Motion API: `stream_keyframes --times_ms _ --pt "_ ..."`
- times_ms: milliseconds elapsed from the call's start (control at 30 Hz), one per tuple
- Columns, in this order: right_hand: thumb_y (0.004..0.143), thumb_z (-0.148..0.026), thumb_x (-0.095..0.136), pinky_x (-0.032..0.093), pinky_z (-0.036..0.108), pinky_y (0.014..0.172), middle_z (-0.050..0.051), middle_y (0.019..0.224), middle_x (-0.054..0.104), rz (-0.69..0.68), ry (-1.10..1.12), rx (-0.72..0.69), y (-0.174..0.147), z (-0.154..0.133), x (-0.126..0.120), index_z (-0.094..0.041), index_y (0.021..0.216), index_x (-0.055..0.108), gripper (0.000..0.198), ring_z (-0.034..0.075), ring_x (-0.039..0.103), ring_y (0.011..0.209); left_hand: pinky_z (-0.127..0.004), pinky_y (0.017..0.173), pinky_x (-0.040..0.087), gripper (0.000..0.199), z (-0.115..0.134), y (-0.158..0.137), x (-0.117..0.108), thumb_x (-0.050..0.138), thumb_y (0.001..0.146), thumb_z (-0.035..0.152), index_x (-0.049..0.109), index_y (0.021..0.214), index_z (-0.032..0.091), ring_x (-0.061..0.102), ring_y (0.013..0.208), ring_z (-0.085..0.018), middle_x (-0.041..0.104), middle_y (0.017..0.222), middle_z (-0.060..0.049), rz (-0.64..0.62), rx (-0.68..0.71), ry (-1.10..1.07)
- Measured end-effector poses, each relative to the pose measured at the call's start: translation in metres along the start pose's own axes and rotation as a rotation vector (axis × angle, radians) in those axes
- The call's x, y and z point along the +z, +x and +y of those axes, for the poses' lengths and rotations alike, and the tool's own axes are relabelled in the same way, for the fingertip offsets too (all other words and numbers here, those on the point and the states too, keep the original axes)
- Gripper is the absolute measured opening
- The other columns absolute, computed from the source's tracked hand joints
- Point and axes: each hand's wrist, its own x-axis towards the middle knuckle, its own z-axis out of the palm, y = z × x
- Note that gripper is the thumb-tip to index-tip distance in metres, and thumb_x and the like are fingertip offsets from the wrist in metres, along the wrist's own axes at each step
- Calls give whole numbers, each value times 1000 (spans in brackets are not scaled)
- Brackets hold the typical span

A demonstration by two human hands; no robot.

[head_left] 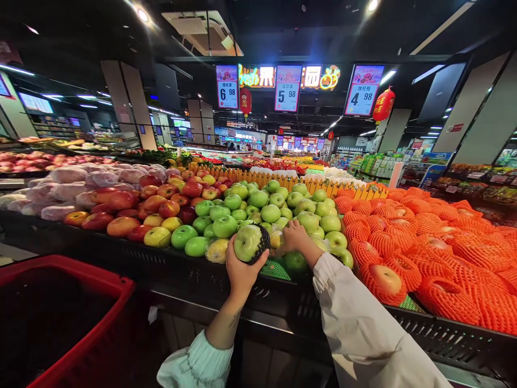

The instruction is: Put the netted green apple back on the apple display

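My left hand (pixel 244 269) is wrapped round a green apple (pixel 247 242) with a black foam net on its right side, held above the front edge of the bin. My right hand (pixel 297 238) reaches down into the pile of green apples (pixel 270 213), its fingers curled and their tips hidden. Just left of those fingers is a yellowish fruit in clear plastic (pixel 276 239). Another plastic-wrapped yellow fruit (pixel 218 250) lies left of my left hand. Green matting (pixel 276 269) shows at the bin's front between my hands.
Red and yellow apples (pixel 155 204) lie to the left, with pale wrapped fruit (pixel 67 186) beyond. Fruit in orange foam nets (pixel 444 253) fills the right side. A red basket or cart (pixel 121 293) stands at lower left. The black bin edge (pixel 161 261) runs along the front.
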Motion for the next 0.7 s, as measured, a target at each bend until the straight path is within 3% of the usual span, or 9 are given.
stream_keyframes --times_ms 167,400,533,633,700 --pt "73 -42 93 40 48 116 27 142 53 72 -10 55 2 -7 8 5 131 64 81 39 43 138 -59 109 48 97 -6 -3 2 87 63 62 55 136 6 62 125 -41 64 131 -23 -1 50 0" --pt "72 -34 93 54 41 91 21 122 69 155 240 179 -9 -6 -6 -4 132 58 76 37 67 113 -56 106 50 94 -6 -3 3 86 65 62 55 135 7 63 120 -39 65 128 -22 63 75 -22" --pt "71 -39 93 52 40 91 19 117 72 269 506 251 -16 37 -34 -3 122 66 68 36 68 110 -54 105 50 91 -2 -3 2 85 68 62 54 135 9 63 120 -38 65 128 -20 -11 143 119" --pt "82 -42 85 56 30 77 12 111 74 353 819 328 -26 84 -47 -7 120 70 54 23 72 94 -52 106 48 87 4 -5 2 88 65 59 57 132 13 62 120 -37 67 126 -17 -141 304 344" --pt "90 -47 77 56 27 67 14 106 74 427 968 427 -33 116 -47 -5 114 71 49 18 71 81 -52 111 42 87 8 -7 3 90 63 59 58 130 14 62 121 -35 68 125 -14 -214 373 431"
